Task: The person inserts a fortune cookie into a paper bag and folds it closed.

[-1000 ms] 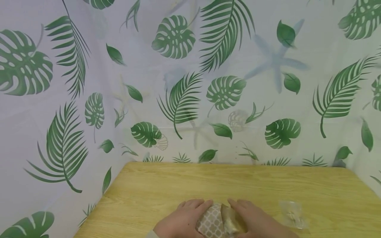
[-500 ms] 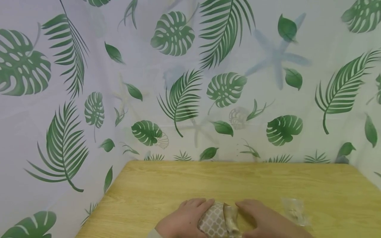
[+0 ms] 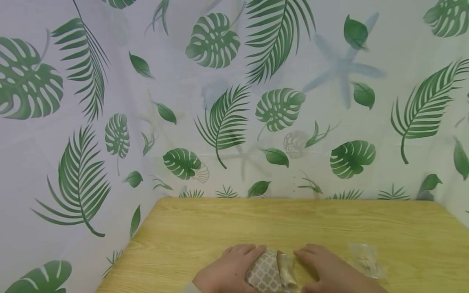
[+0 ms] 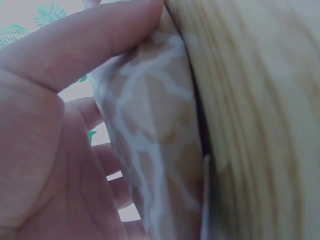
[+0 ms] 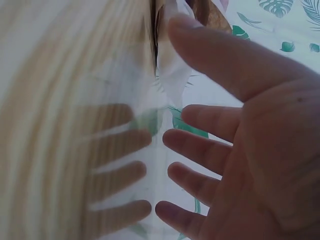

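A small paper bag (image 3: pixel 266 272) with a tan and white lattice pattern lies on the wooden table at the bottom of the head view. My left hand (image 3: pixel 229 268) grips its left side, the thumb and fingers on opposite edges, as the left wrist view confirms. At the bag's right end, a crinkled clear wrapper (image 3: pixel 288 272) with something pale inside sticks out. My right hand (image 3: pixel 329 270) is just right of the wrapper, its fingers spread. In the right wrist view the thumb (image 5: pixel 185 32) overlaps the wrapper end; whether it touches is unclear.
To the right of my right hand lies another clear plastic packet (image 3: pixel 367 260) with small pale contents. The wooden table (image 3: pixel 293 219) ends at a white sheet (image 3: pixel 234 179) printed with green leaves, which hangs behind it and on both sides.
My right hand has drawn away to the right from the bag's end, leaving a gap where the wrapper shows more. My left hand keeps its hold on the bag.
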### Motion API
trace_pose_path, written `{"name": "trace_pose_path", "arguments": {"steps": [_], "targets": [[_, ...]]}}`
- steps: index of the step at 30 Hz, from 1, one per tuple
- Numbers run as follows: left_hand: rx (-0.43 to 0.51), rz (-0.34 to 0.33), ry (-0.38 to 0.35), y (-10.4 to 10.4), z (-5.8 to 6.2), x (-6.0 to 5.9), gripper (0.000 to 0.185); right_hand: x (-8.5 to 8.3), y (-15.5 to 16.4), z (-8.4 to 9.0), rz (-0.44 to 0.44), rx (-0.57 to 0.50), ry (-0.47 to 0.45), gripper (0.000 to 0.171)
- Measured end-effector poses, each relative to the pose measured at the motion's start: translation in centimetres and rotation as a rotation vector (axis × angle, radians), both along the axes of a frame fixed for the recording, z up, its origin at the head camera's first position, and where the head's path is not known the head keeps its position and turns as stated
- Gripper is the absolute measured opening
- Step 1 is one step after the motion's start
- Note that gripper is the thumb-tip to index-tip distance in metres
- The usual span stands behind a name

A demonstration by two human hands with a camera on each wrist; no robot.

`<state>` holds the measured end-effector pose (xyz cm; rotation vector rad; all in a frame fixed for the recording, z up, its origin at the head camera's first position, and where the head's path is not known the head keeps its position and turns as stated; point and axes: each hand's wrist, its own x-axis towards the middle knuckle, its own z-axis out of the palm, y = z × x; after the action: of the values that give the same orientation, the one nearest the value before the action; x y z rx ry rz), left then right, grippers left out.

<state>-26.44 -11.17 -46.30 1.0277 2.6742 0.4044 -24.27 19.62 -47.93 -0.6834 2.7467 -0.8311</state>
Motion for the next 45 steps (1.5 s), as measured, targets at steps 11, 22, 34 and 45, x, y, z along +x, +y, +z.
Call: {"name": "trace_pose_path", "arguments": {"steps": [11,22,34,45], "targets": [[-0.001,0.015,-0.043,0.2,0.3,-0.1,0.104,-0.3,-0.5,0.0,-0.051,-0.008,-0.064,0.078],[-0.010,0.002,0.002,0.3,0.6,-0.2,0.103,-1.0,-0.8,-0.8,0.103,-0.004,0.144,0.072],[-0.032,0.007,0.011,0.4,0.4,-0.3,0.100,-1.8,-0.7,-1.5,0.153,0.046,0.195,0.066],[-0.014,0.008,0.026,0.2,-0.3,-0.7,0.098,-1.7,5.7,-0.9,0.131,0.132,0.469,0.061]]}}
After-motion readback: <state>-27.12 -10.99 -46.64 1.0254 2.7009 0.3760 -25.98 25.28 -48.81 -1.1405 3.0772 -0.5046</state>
